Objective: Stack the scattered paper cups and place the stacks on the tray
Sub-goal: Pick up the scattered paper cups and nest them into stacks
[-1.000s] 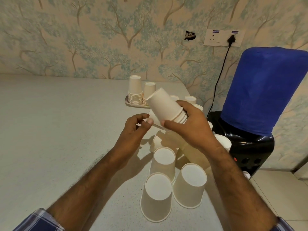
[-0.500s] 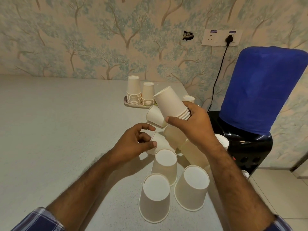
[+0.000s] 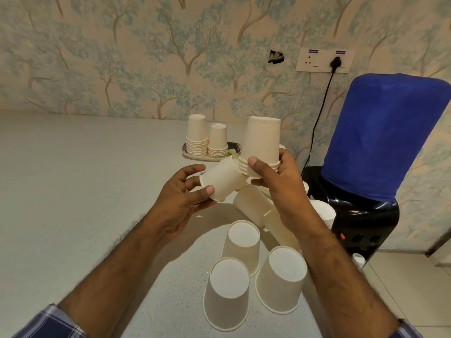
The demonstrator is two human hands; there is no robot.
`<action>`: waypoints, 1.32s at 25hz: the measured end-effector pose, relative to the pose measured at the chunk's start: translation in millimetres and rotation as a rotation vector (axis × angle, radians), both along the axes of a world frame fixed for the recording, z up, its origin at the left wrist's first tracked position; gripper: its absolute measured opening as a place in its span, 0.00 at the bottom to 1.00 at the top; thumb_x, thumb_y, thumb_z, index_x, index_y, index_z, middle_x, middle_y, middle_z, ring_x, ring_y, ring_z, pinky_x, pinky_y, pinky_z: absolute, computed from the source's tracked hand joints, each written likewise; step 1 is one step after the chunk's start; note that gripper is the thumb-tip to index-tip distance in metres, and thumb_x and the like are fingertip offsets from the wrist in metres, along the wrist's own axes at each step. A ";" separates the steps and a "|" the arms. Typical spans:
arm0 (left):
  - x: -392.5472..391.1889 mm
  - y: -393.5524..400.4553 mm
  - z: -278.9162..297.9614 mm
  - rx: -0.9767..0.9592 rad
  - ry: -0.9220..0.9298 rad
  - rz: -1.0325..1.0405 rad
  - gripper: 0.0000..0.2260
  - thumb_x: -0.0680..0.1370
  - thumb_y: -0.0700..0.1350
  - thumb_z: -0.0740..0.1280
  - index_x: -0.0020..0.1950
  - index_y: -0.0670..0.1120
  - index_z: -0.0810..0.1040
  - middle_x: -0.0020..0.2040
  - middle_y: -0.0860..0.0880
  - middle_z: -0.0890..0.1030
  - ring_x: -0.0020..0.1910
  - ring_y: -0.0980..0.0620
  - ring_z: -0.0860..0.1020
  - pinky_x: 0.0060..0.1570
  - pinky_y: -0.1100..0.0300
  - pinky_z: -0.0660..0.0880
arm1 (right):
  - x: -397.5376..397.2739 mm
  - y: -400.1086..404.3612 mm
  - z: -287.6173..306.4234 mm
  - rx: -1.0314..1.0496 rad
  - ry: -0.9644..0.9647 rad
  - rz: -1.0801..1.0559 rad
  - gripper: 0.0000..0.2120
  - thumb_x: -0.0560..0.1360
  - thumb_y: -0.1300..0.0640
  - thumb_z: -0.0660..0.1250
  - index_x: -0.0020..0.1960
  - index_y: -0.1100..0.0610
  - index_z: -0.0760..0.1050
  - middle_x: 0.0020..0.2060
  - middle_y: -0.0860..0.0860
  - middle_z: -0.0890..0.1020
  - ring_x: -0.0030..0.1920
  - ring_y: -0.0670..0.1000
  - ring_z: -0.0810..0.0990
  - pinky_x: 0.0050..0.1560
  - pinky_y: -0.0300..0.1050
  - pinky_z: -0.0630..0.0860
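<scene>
Feeding one more cup into my stack

My right hand [image 3: 275, 181] grips the nested stack of white paper cups [image 3: 262, 145], bases up; my left hand [image 3: 181, 198] pinches a single white paper cup [image 3: 220, 181] just beside it. I should line up rims squarely, then slide gently.
</scene>
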State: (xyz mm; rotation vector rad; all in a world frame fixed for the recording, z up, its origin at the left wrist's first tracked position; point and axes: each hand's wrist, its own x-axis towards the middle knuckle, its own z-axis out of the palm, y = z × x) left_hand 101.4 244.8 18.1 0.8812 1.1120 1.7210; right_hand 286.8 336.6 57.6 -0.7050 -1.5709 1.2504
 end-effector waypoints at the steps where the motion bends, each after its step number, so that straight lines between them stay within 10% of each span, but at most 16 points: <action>1: 0.5 0.3 -0.7 0.006 -0.006 -0.011 0.28 0.62 0.38 0.76 0.61 0.49 0.75 0.55 0.45 0.84 0.54 0.42 0.83 0.42 0.54 0.82 | -0.6 -1.2 0.4 -0.008 0.006 0.019 0.18 0.73 0.48 0.71 0.58 0.42 0.67 0.56 0.44 0.79 0.55 0.48 0.80 0.47 0.43 0.81; 10: 10.7 -3.0 1.4 0.035 0.039 -0.096 0.31 0.62 0.40 0.79 0.63 0.48 0.74 0.55 0.41 0.84 0.54 0.40 0.83 0.46 0.53 0.82 | -3.4 -10.2 -7.0 0.023 -0.172 0.214 0.36 0.64 0.45 0.78 0.68 0.47 0.67 0.58 0.44 0.80 0.56 0.47 0.79 0.55 0.49 0.80; 19: 15.5 -7.7 7.1 0.124 -0.021 -0.305 0.35 0.69 0.28 0.71 0.73 0.47 0.68 0.66 0.43 0.78 0.64 0.40 0.78 0.57 0.49 0.79 | -0.3 -11.5 -5.5 0.054 -0.242 0.291 0.28 0.59 0.43 0.79 0.55 0.37 0.71 0.45 0.29 0.81 0.48 0.34 0.80 0.39 0.28 0.75; 33: -15.3 -2.4 11.3 0.107 -0.397 0.131 0.27 0.67 0.34 0.71 0.64 0.49 0.74 0.64 0.44 0.75 0.59 0.44 0.78 0.48 0.54 0.82 | 16.8 16.9 -14.3 0.353 -0.824 -0.091 0.23 0.73 0.41 0.70 0.66 0.45 0.73 0.54 0.46 0.79 0.50 0.46 0.76 0.49 0.41 0.72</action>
